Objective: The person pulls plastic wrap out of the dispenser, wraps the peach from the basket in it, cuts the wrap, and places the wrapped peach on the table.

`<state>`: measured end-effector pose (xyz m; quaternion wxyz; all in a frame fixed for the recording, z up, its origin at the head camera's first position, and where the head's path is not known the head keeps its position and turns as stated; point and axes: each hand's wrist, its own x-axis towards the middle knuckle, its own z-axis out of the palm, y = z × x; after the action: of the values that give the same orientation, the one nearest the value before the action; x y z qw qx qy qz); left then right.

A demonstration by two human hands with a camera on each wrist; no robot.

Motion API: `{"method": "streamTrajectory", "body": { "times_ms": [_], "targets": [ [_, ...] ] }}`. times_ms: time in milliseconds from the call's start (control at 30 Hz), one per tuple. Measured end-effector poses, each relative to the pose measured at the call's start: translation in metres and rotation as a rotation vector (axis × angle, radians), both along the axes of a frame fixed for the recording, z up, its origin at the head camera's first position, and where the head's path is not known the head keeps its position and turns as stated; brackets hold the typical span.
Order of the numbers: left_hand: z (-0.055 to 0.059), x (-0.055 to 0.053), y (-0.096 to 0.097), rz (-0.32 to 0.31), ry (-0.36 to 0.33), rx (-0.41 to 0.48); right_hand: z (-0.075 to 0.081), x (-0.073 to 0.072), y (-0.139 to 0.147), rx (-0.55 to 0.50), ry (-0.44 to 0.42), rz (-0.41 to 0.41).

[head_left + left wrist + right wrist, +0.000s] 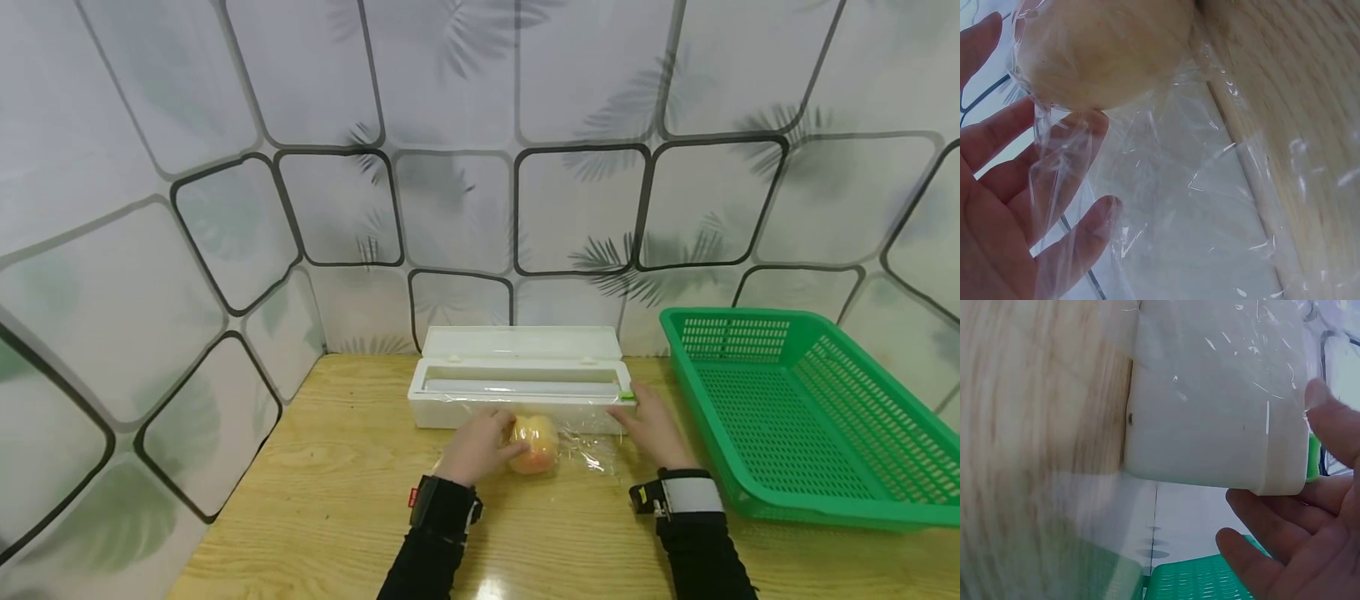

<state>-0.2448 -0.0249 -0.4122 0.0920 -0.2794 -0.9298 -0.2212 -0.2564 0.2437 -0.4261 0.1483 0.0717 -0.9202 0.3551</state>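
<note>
A round yellow-and-red fruit [535,450] sits on the bench [315,500], directly in front of a white cling film dispenser [480,415], with clear film [592,452] over it and crumpled to its right. The hands are apart, one on either side of the fruit. The left hand [477,448] is at the fruit's left side, fingers spread, fingertips touching it through the film. The right hand [654,423] is at the dispenser's right end, thumb and fingers either side of the corner near a green slider [627,396]; whether they pinch anything cannot be determined. The dispenser's lid [521,342] stands raised at the back, exposing the roll [517,387]. A green plastic basket [795,425] stands to the right.
</note>
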Motion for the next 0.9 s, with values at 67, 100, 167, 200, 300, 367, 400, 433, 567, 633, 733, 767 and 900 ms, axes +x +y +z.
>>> {"method": "streamTrajectory", "body": {
  "times_ms": [67,100,167,200,300,367,400,433,567,633,733,767,900],
  "targets": [
    [0.001,0.000,0.002,-0.002,0.001,-0.001,0.000,0.001,0.002,-0.002,-0.009,-0.015],
    [0.001,0.001,0.003,-0.001,0.002,-0.005,0.000,0.001,0.003,-0.005,-0.015,-0.024],
    [0.002,0.001,0.004,-0.002,0.005,-0.009,0.000,0.002,0.005,-0.009,-0.034,-0.041],
    [0.003,0.002,0.005,-0.003,0.005,-0.009,0.000,0.003,0.007,-0.011,-0.040,-0.049],
    [0.005,0.003,0.006,-0.003,0.008,-0.009,-0.002,0.003,0.009,-0.011,-0.033,-0.067],
    [0.006,0.004,0.006,-0.004,0.007,0.000,-0.005,0.002,0.010,-0.014,-0.016,-0.074],
    [0.007,0.004,0.007,-0.004,0.005,0.003,-0.005,0.002,0.010,-0.015,-0.004,-0.079],
    [0.007,0.005,0.007,-0.007,0.005,0.008,-0.006,0.001,0.011,-0.018,0.006,-0.084],
    [0.009,0.007,0.008,-0.024,0.005,0.017,-0.010,-0.002,0.009,-0.028,0.030,-0.100],
    [0.012,0.008,0.011,-0.050,0.016,0.021,-0.011,-0.004,0.007,-0.029,0.032,-0.106],
    [0.023,0.011,0.019,-0.106,0.038,0.002,-0.012,-0.004,0.004,-0.031,0.028,-0.118],
    [0.028,0.012,0.023,-0.125,0.049,-0.015,-0.012,-0.005,0.004,-0.034,0.027,-0.122],
    [0.057,0.012,0.042,-0.185,0.081,-0.143,-0.010,-0.003,0.003,-0.047,0.024,-0.132]
  ]
}}
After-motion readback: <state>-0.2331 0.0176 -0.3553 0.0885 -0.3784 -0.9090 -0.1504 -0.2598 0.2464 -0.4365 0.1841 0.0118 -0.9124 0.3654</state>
